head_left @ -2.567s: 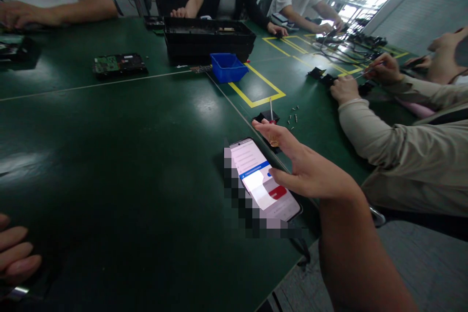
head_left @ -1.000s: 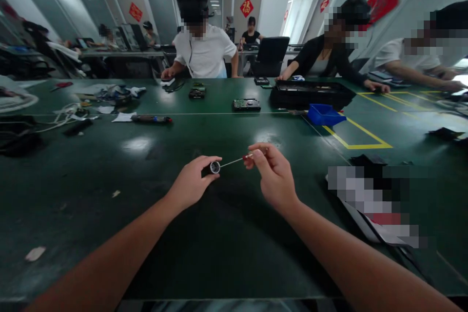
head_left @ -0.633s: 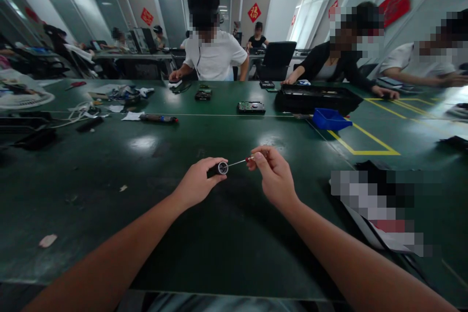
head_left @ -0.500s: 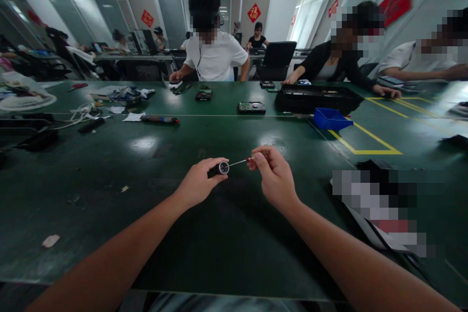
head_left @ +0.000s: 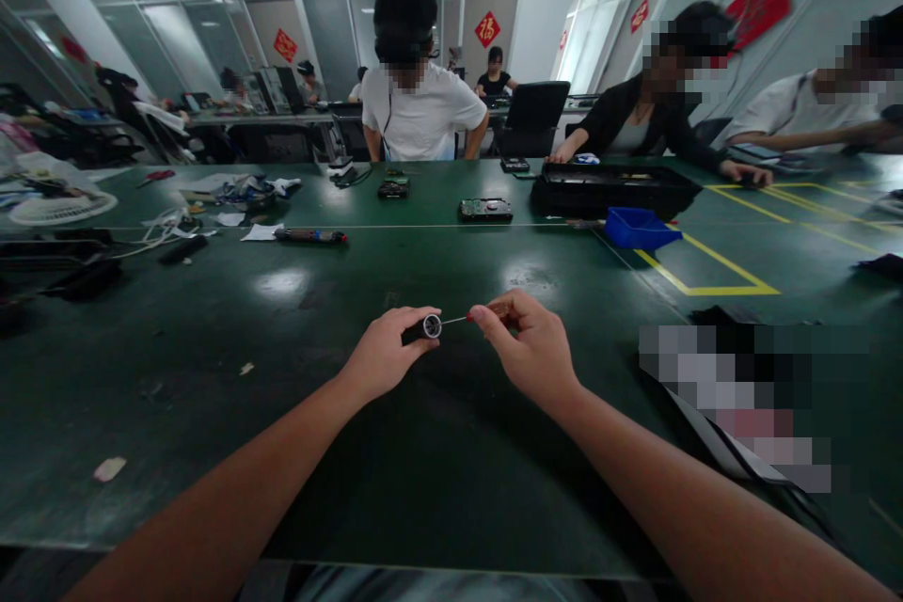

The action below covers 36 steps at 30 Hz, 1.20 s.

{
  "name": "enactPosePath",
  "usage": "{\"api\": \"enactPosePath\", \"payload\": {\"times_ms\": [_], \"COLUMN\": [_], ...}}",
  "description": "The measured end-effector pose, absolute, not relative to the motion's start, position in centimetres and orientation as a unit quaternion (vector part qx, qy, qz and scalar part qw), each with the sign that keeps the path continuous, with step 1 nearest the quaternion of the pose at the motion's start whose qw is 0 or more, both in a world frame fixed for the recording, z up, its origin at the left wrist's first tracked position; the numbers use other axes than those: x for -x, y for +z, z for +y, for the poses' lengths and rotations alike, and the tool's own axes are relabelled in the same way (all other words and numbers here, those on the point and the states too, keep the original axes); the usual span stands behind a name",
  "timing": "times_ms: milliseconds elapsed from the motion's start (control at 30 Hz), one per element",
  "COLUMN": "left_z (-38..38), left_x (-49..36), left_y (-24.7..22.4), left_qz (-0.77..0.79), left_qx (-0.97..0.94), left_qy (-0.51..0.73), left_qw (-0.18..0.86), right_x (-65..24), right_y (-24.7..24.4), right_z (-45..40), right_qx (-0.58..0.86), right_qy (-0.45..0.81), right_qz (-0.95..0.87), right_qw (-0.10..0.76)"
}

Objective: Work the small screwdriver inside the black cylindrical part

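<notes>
My left hand (head_left: 381,356) is closed around a short black cylinder with a silver rim (head_left: 432,326), its round open end facing me and to the right. My thumb and fingers grip it from below and above. In my right hand (head_left: 532,348) is a small screwdriver (head_left: 455,320) with a reddish handle, pinched between thumb and fingers. Its thin metal shaft points left and meets the cylinder's open end; how deep the tip sits I cannot tell. Both hands are above the green table (head_left: 339,489).
Farther back lie a hard drive (head_left: 485,209), a blue bin (head_left: 641,229), a long black tray (head_left: 613,191) and a pen-shaped tool (head_left: 310,236). A blurred-out flat object (head_left: 734,414) is by my right arm. Co-workers sit across the table.
My right thumb and fingers have shifted left along the screwdriver, closer to the cylinder. My left hand has hardly moved. The person opposite has drawn a hand back from a white object.
</notes>
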State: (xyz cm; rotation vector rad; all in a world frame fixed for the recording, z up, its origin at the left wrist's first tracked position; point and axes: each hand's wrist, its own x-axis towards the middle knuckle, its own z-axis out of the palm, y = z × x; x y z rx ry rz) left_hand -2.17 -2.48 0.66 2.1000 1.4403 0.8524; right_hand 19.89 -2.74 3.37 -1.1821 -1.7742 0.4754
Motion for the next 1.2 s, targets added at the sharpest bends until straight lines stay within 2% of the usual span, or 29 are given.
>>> {"api": "enactPosePath", "payload": {"times_ms": [267,500,1200], "left_z": [-2.49,-2.58,-2.6], "left_x": [2.25,2.16,2.28], "left_y": [0.67,0.81,1.0], "left_qz": [0.524,0.521,0.526], "left_qx": [-0.76,-0.762,-0.76], "left_qy": [0.301,0.303,0.3], "left_qw": [0.238,0.238,0.237], "right_x": [-19.77,-19.48,-19.51], "right_y": [3.42,3.36,2.95], "right_z": [-3.29,-3.31,-3.16], "right_qx": [0.411,0.459,0.451], "right_qy": [0.216,0.215,0.265], "right_qz": [-0.761,-0.746,-0.724], "right_qw": [0.453,0.431,0.449]}}
